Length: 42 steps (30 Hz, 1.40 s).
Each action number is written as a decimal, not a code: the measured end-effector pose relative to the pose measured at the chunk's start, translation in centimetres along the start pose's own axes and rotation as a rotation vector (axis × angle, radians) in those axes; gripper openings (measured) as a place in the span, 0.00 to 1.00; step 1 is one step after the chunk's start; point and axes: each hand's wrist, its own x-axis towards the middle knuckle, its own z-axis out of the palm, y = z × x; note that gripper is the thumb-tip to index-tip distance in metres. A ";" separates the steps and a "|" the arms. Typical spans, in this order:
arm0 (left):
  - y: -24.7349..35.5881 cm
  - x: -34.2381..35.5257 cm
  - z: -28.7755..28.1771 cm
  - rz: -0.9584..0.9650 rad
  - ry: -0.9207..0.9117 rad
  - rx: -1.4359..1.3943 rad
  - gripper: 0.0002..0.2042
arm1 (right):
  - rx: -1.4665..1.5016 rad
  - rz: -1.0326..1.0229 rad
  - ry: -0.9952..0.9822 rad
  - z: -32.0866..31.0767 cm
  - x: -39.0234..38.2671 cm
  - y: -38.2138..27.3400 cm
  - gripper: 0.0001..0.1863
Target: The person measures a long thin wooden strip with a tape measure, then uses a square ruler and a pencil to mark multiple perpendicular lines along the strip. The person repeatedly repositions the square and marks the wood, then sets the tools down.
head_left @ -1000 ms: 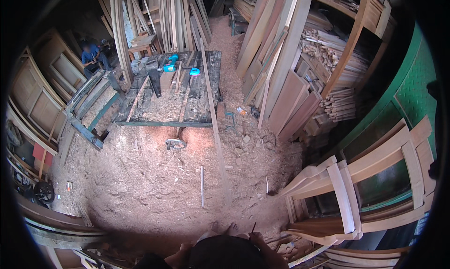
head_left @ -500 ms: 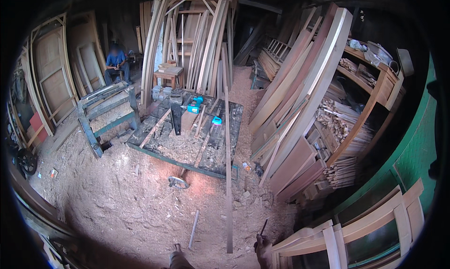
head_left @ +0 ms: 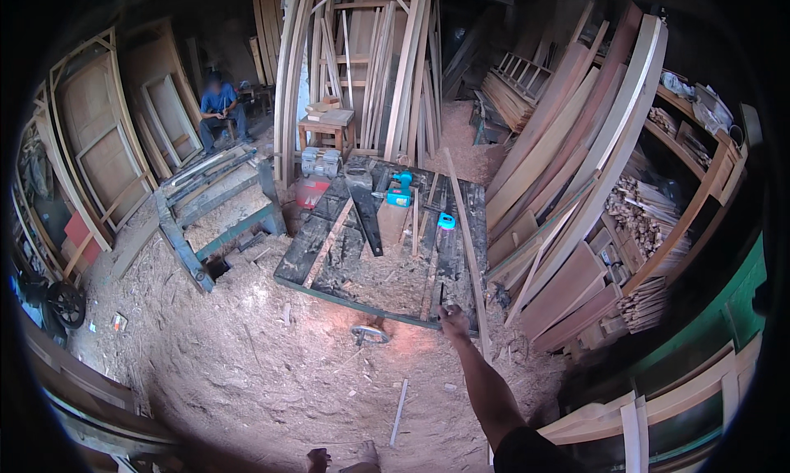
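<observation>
My right hand (head_left: pixel 453 321) reaches out at the near right corner of the low work table (head_left: pixel 374 302). Its fingers are closed round a thin dark stick (head_left: pixel 441 295), pencil-like, pointing up. Just to the right of this hand, a long narrow wooden strip (head_left: pixel 466 238) lies along the table's right side. Low in the picture is my left hand (head_left: pixel 318 460), small and dark; its fingers look bent, but I cannot tell whether they hold anything. On the table are a teal cordless drill (head_left: pixel 399 191), a teal battery-like piece (head_left: pixel 446 221) and a handsaw (head_left: pixel 367 224).
Shavings cover the floor, where a handwheel (head_left: pixel 369 335) and a pale strip (head_left: pixel 399 413) lie. Tall boards (head_left: pixel 613 115) lean at the right, with a wooden frame (head_left: pixel 650 411) nearer. A blue-green bench frame (head_left: pixel 218 226) stands left. A person (head_left: pixel 220 111) sits at the back left.
My right hand has moved forward and up to the table's near corner, still with the dark stick. My left hand has come into view at the bottom. The whole view has shifted left.
</observation>
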 end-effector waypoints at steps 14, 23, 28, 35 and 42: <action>-1.1 2.6 -1.3 -0.019 -0.073 -0.184 0.16 | -0.436 -0.220 0.338 -9.4 -22.3 9.5 0.26; 3.1 1.8 6.4 0.513 -0.041 0.519 0.14 | 0.472 0.231 -0.301 -16.0 -20.0 21.6 0.14; 6.7 -2.3 11.8 0.073 0.067 -0.342 0.12 | 0.713 0.180 -0.341 -14.2 -18.9 24.4 0.09; 4.6 -3.5 14.4 0.386 0.326 0.073 0.11 | -0.190 -0.425 0.160 -16.4 -19.6 25.5 0.17; 7.5 -1.7 9.9 0.254 0.315 -0.068 0.15 | -0.347 -0.369 0.054 -16.7 -14.6 10.9 0.13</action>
